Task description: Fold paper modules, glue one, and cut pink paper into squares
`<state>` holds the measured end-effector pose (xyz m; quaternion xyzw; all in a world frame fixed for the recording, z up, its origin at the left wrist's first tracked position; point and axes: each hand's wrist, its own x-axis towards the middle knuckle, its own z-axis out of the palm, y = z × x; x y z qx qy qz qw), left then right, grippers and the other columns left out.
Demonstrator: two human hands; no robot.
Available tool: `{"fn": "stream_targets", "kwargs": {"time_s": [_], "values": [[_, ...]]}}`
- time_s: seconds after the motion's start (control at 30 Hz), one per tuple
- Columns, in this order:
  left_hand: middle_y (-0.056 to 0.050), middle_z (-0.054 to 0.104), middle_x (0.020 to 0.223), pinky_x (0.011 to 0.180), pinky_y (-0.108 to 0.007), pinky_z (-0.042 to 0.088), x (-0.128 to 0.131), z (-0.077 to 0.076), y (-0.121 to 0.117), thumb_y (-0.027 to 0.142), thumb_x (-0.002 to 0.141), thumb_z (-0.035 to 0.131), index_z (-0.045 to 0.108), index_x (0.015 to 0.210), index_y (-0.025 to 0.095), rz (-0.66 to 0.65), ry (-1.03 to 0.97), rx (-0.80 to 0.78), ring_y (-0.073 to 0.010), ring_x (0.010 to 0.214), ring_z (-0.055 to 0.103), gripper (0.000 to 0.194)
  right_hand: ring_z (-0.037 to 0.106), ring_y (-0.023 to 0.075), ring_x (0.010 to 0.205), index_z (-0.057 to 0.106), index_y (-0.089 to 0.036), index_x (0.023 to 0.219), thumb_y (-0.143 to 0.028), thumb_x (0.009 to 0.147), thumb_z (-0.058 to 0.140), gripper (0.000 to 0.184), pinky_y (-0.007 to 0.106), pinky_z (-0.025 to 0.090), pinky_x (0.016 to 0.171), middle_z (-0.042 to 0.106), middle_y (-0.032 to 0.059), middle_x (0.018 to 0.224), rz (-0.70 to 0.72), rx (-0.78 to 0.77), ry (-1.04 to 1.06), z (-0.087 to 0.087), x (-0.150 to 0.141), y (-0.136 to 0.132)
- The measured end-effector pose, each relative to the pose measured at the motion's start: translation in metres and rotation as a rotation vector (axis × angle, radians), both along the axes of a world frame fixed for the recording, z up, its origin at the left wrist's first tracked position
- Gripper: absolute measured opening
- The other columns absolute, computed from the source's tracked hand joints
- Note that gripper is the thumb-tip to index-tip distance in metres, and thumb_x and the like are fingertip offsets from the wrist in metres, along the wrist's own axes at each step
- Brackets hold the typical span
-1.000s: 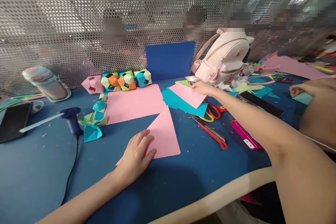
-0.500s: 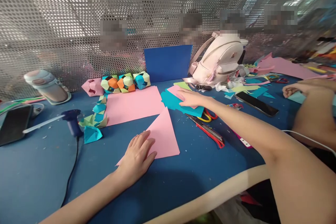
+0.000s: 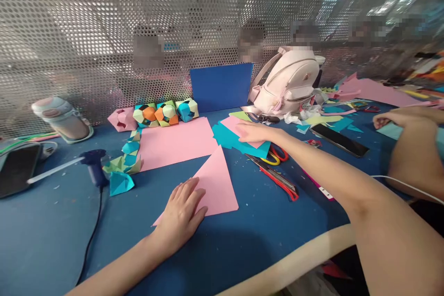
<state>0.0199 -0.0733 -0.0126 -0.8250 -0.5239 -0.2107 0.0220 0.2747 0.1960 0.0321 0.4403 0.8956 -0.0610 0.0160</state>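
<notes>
My left hand point(image 3: 183, 212) lies flat with its fingers stretched over a pink paper triangle point(image 3: 222, 189), pressing it to the blue table. Further off, my right hand point(image 3: 252, 132) reaches across and rests on a smaller pink sheet point(image 3: 231, 124) on top of teal paper point(image 3: 225, 138). Its fingers look extended, and part of that sheet is hidden beneath them. Behind the triangle lies a large pink sheet point(image 3: 176, 141). A red utility knife point(image 3: 277, 180) and scissors point(image 3: 275, 155) with yellow and red handles lie just in front of the teal paper.
Folded paper balls point(image 3: 166, 114) line the back, beside a blue board point(image 3: 222, 87) and a white backpack point(image 3: 289, 81). At left are a glue gun point(image 3: 95, 169), a bottle point(image 3: 64, 120) and a phone point(image 3: 17, 169). Another person's hand point(image 3: 388, 120) is at far right, beyond a black phone point(image 3: 340, 139).
The view has shifted slightly, so most things sit a little lower. Both hands keep their places on the paper, with no clear movement of the sheets.
</notes>
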Motion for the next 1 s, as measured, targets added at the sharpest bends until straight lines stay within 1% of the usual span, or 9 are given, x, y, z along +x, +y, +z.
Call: {"fn": "stream_targets", "kwargs": {"time_s": [0.13, 0.23, 0.33, 0.47, 0.63, 0.77, 0.87, 0.93, 1.0], "values": [[-0.014, 0.054, 0.130, 0.097, -0.049, 0.046, -0.001, 0.000, 0.000, 0.026, 0.092, 0.045, 0.055, 0.112, 0.021, -0.002, -0.003, 0.013, -0.0277, 0.120, 0.053, 0.023, 0.044, 0.0374, 0.128, 0.045, -0.018, 0.136, -0.054, 0.077, 0.055, 0.069, 0.048, 0.043, 0.098, 0.043, 0.0139, 0.144, 0.003, -0.041, -0.002, 0.010, 0.009, 0.001], [-0.014, 0.054, 0.131, 0.097, -0.048, 0.046, -0.001, -0.001, 0.001, 0.027, 0.093, 0.045, 0.054, 0.112, 0.021, -0.011, 0.010, 0.027, -0.0275, 0.120, 0.053, 0.023, 0.049, 0.0349, 0.123, 0.044, -0.022, 0.137, -0.048, 0.076, 0.058, 0.068, 0.044, 0.046, 0.096, 0.052, 0.0107, 0.137, 0.024, -0.076, 0.002, 0.020, 0.027, -0.006], [-0.015, 0.054, 0.130, 0.096, -0.048, 0.046, -0.002, -0.002, 0.002, 0.028, 0.093, 0.045, 0.054, 0.112, 0.020, -0.019, 0.015, 0.037, -0.0271, 0.119, 0.053, 0.022, 0.043, 0.0353, 0.129, 0.050, -0.022, 0.134, -0.041, 0.068, 0.065, 0.070, 0.043, 0.043, 0.101, 0.050, 0.0079, 0.140, 0.082, -0.127, -0.063, 0.025, 0.053, -0.018], [-0.015, 0.053, 0.130, 0.096, -0.050, 0.046, -0.002, -0.003, 0.003, 0.028, 0.094, 0.045, 0.054, 0.113, 0.020, -0.027, 0.017, 0.040, -0.0279, 0.118, 0.054, 0.023, 0.029, 0.0357, 0.139, 0.043, -0.021, 0.141, -0.025, 0.062, 0.066, 0.082, 0.046, 0.036, 0.109, 0.036, 0.0060, 0.151, 0.127, -0.117, -0.148, 0.017, 0.076, -0.033], [-0.014, 0.053, 0.131, 0.097, -0.049, 0.046, -0.002, -0.002, 0.003, 0.029, 0.093, 0.046, 0.054, 0.114, 0.021, -0.027, -0.005, 0.028, -0.0278, 0.120, 0.052, 0.024, 0.021, 0.0278, 0.143, 0.035, -0.025, 0.145, -0.012, 0.066, 0.053, 0.082, 0.047, 0.028, 0.114, 0.026, 0.0016, 0.155, 0.229, 0.005, -0.117, -0.002, 0.073, -0.037], [-0.014, 0.054, 0.131, 0.096, -0.048, 0.046, -0.002, 0.000, 0.003, 0.029, 0.093, 0.047, 0.055, 0.113, 0.021, -0.029, 0.001, 0.029, -0.0269, 0.119, 0.053, 0.023, 0.031, 0.0244, 0.140, 0.042, -0.023, 0.142, -0.012, 0.074, 0.048, 0.069, 0.046, 0.031, 0.112, 0.037, 0.0027, 0.150, 0.325, 0.073, -0.089, -0.014, 0.068, -0.036], [-0.014, 0.055, 0.130, 0.096, -0.047, 0.046, -0.002, 0.000, 0.003, 0.028, 0.093, 0.047, 0.055, 0.113, 0.020, -0.030, 0.004, 0.040, -0.0266, 0.118, 0.054, 0.023, 0.046, 0.0230, 0.129, 0.053, -0.024, 0.133, -0.006, 0.075, 0.043, 0.061, 0.043, 0.041, 0.105, 0.053, 0.0030, 0.139, 0.345, 0.129, -0.009, -0.018, 0.068, -0.036], [-0.014, 0.055, 0.130, 0.096, -0.047, 0.046, -0.002, 0.000, 0.003, 0.028, 0.093, 0.046, 0.055, 0.112, 0.020, -0.032, 0.007, 0.046, -0.0264, 0.118, 0.054, 0.023, 0.058, 0.0219, 0.115, 0.062, -0.028, 0.122, -0.008, 0.077, 0.045, 0.052, 0.037, 0.048, 0.094, 0.063, 0.0005, 0.126, 0.260, 0.171, 0.090, -0.018, 0.069, -0.035], [-0.014, 0.055, 0.129, 0.096, -0.048, 0.046, -0.002, -0.001, 0.003, 0.028, 0.093, 0.046, 0.054, 0.113, 0.020, -0.032, 0.017, 0.048, -0.0265, 0.118, 0.054, 0.023, 0.065, 0.0208, 0.098, 0.068, -0.028, 0.112, -0.014, 0.080, 0.050, 0.040, 0.032, 0.051, 0.081, 0.070, 0.0002, 0.111, 0.096, 0.232, 0.183, -0.015, 0.070, -0.032]]}}
